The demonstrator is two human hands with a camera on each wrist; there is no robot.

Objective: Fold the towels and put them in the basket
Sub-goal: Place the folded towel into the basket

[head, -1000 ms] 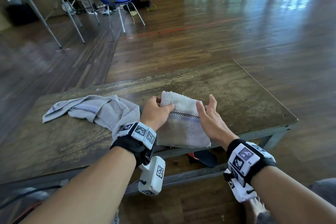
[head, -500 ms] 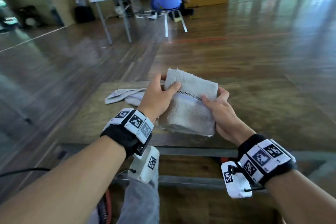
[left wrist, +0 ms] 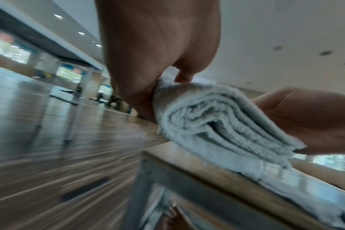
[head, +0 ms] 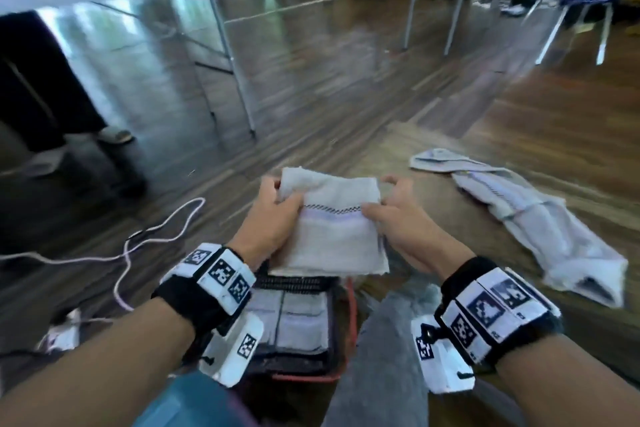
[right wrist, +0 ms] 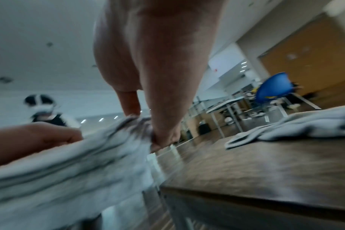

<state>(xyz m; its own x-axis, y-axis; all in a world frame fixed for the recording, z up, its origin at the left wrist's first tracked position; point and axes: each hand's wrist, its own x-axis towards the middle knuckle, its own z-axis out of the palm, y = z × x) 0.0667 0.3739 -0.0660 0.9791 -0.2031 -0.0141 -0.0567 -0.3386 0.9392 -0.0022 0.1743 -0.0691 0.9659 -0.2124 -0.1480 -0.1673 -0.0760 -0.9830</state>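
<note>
1. The person is holding a folded pale grey terry towel with a checkered woven stripe [head: 329,229] up in the air, out past the near edge of the worn wooden surface [head: 540,319] and right above a dark wire basket with a red rim [head: 332,322] sitting low on the floor by their legs.
2. The left hand [head: 273,222] is pinching the towel's left edge, thumb on top and fingers curled underneath. The right hand [head: 401,222] is doing the same on the right edge, thumb pressing the stripe, though one finger is sticking out loose behind.
3. From the left wrist view you're seeing the stacked layers [left wrist: 223,124] fanning a bit at the open side, so I'd say this thing is soft, light and floppy, and it's going to sag or spring open if only one corner is held.
4. My guess is the best hold is what they're doing: both side edges, squeezing all the layers together, then lowering it flat.
5. The basket looks like it's already carrying folded towels [head: 294,319], but it's blurry.
6. Another crumpled grey towel [head: 540,218] is lying on the surface off to the right, waiting to be folded.
</note>
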